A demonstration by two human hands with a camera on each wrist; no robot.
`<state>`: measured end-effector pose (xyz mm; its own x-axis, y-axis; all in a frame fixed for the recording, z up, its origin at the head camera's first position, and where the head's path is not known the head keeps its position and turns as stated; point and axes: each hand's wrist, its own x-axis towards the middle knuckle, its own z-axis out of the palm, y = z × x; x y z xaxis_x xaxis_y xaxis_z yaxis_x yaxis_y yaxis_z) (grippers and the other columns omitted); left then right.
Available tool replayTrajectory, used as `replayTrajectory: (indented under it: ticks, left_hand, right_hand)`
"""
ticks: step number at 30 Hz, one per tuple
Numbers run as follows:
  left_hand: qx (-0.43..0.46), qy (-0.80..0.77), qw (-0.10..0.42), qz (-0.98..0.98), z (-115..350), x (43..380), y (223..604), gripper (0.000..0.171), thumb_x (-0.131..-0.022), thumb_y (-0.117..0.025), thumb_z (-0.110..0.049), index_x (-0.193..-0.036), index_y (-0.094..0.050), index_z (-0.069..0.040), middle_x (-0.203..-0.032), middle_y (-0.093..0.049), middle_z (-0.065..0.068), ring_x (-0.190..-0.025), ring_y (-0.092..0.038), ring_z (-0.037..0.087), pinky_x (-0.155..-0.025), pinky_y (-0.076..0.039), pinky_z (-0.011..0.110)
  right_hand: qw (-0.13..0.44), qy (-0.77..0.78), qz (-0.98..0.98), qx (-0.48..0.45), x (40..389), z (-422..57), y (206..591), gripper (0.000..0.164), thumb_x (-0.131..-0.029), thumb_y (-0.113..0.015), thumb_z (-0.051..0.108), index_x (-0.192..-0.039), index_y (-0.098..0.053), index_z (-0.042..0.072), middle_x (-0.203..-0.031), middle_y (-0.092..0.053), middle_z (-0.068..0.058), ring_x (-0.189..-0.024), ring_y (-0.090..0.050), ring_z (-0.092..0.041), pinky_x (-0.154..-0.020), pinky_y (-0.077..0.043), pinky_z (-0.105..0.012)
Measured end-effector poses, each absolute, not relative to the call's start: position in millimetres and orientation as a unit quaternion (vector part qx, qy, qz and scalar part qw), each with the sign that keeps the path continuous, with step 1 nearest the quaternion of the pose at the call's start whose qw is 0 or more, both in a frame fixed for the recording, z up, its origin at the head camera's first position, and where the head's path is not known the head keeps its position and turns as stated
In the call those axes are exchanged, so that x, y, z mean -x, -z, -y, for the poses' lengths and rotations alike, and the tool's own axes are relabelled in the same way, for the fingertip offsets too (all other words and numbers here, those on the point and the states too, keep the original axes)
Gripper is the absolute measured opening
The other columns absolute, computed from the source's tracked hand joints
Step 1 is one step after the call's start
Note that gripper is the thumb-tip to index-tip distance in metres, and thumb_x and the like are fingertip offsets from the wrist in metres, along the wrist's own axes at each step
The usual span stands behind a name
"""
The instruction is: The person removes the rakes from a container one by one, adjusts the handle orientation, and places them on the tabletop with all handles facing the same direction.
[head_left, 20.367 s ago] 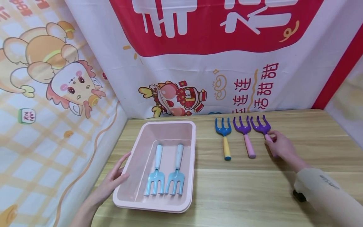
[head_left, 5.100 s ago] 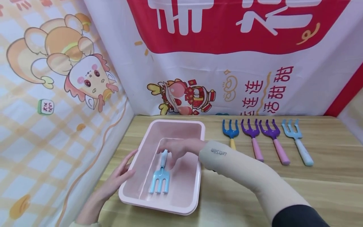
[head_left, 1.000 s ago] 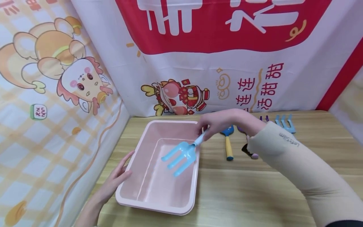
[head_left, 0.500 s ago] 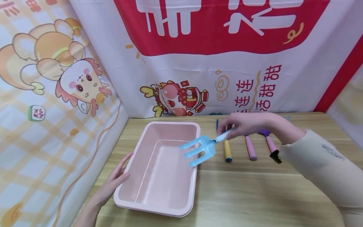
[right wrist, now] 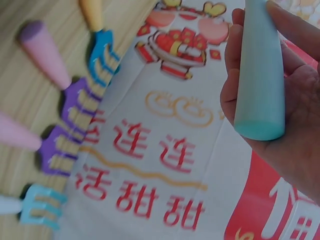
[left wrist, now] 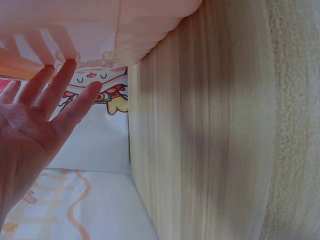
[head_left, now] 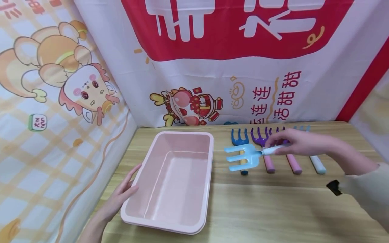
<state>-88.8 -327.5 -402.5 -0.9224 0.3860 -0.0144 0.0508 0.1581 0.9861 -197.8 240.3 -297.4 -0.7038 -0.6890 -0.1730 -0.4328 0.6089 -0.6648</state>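
My right hand [head_left: 301, 143] grips the pale handle of a light blue garden hand fork [head_left: 247, 157], its tines pointing left over a row of other hand forks. In the right wrist view the handle [right wrist: 260, 75] lies between thumb and curled fingers. The row holds a blue fork with yellow handle [head_left: 240, 140], two purple forks with pink handles [head_left: 268, 164] and a second light blue fork [head_left: 317, 165], partly hidden by my right hand. My left hand [head_left: 117, 199] touches the left side of a pink plastic tub [head_left: 176, 185], fingers extended in the left wrist view.
The wooden table [head_left: 258, 209] carries the tub on the left and the row of forks toward the back right. A printed cloth [head_left: 182, 74] stands behind, and a checked cloth [head_left: 36, 162] covers the left side.
My right hand has carried the fork rightward from over the tub to over the row. Earlier, two light blue forks lay in the tub; one now lies at the row's right end.
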Motion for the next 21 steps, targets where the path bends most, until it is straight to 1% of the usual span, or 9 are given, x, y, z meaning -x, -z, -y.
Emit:
replayTrajectory:
  ticks: [3, 6, 9, 15, 19, 21]
  left_hand:
    - [-0.144, -0.629, 0.133, -0.752, 328, 87, 403, 0.063, -0.104, -0.039, -0.006, -0.157, -0.009, -0.019, -0.139, -0.038, 0.038, -0.104, -0.064, 0.029, -0.077, -0.057, 0.051]
    - [-0.144, -0.628, 0.134, -0.753, 328, 86, 403, 0.063, -0.104, -0.038, -0.005, -0.157, -0.008, -0.019, -0.139, -0.032, 0.043, -0.104, -0.064, 0.029, -0.077, -0.057, 0.050]
    - [-0.144, -0.629, 0.132, -0.752, 328, 85, 403, 0.063, -0.103, -0.038, -0.005, -0.157, -0.009, -0.019, -0.139, -0.034, 0.042, -0.104, -0.064, 0.029, -0.077, -0.057, 0.051]
    - [-0.151, -0.632, 0.136, -0.748, 328, 85, 404, 0.063, -0.103, -0.038, -0.005, -0.157, -0.008, -0.019, -0.138, -0.044, 0.033, -0.103, -0.064, 0.030, -0.076, -0.057, 0.051]
    - [-0.151, -0.633, 0.135, -0.747, 327, 86, 404, 0.063, -0.103, -0.038, -0.004, -0.157, -0.008, -0.019, -0.138, -0.043, 0.034, -0.103, -0.064, 0.031, -0.076, -0.056, 0.052]
    - [-0.151, -0.633, 0.133, -0.748, 327, 87, 403, 0.063, -0.103, -0.038, -0.004, -0.157, -0.009, -0.019, -0.138, -0.042, 0.035, -0.102, -0.064, 0.032, -0.075, -0.056, 0.052]
  right_hand:
    - [0.197, 0.291, -0.886, 0.303, 192, -256, 302, 0.022, -0.094, -0.065, 0.032, -0.114, -0.067, 0.023, -0.109, -0.063, 0.007, -0.101, -0.056, -0.018, -0.084, -0.052, -0.033]
    - [0.182, 0.287, -0.894, 0.292, 187, -269, 309, 0.022, -0.094, -0.065, 0.032, -0.113, -0.065, 0.022, -0.108, -0.063, 0.008, -0.101, -0.057, -0.016, -0.083, -0.052, -0.032]
    - [0.157, 0.294, -0.897, 0.290, 182, -283, 318, 0.020, -0.094, -0.065, 0.029, -0.112, -0.065, 0.020, -0.108, -0.063, 0.008, -0.098, -0.057, -0.013, -0.080, -0.052, -0.028]
    - [0.088, 0.310, -0.903, 0.285, 172, -307, 338, 0.017, -0.096, -0.062, 0.014, -0.113, -0.066, 0.017, -0.106, -0.065, 0.007, -0.092, -0.057, -0.007, -0.074, -0.052, -0.025]
    - [0.054, 0.314, -0.911, 0.263, 169, -322, 351, 0.019, -0.095, -0.061, 0.007, -0.113, -0.066, 0.013, -0.100, -0.066, 0.006, -0.087, -0.058, -0.007, -0.071, -0.052, -0.023]
    - [0.040, 0.314, -0.916, 0.246, 168, -330, 357, 0.019, -0.094, -0.063, 0.007, -0.112, -0.066, 0.012, -0.098, -0.065, 0.006, -0.085, -0.057, -0.006, -0.070, -0.051, -0.021]
